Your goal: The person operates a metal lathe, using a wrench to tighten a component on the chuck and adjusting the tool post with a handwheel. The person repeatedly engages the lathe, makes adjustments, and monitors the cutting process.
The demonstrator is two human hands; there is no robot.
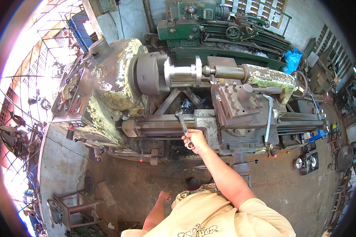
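My right hand (195,140) is closed round a combination wrench (183,123). The wrench is held upright, its open jaw up and its ring end below my fingers, in front of the lathe bed (162,123). My left hand (165,196) hangs low by my body, apart from the machine; its fingers look loosely bent with nothing seen in them. Behind the wrench, a shiny flanged metal workpiece (182,71) sits between the lathe chuck (149,73) and the tailstock (261,75). Right of my right hand stands the tool post (241,98) with its lever.
A long caliper-like metal tool (269,118) lies on the carriage. The worn headstock (114,79) rises at the left, tools piled on it. Farther back is a green lathe (225,33) with a blue plastic bag (293,60) beside it. A metal stand (77,207) stands at lower left.
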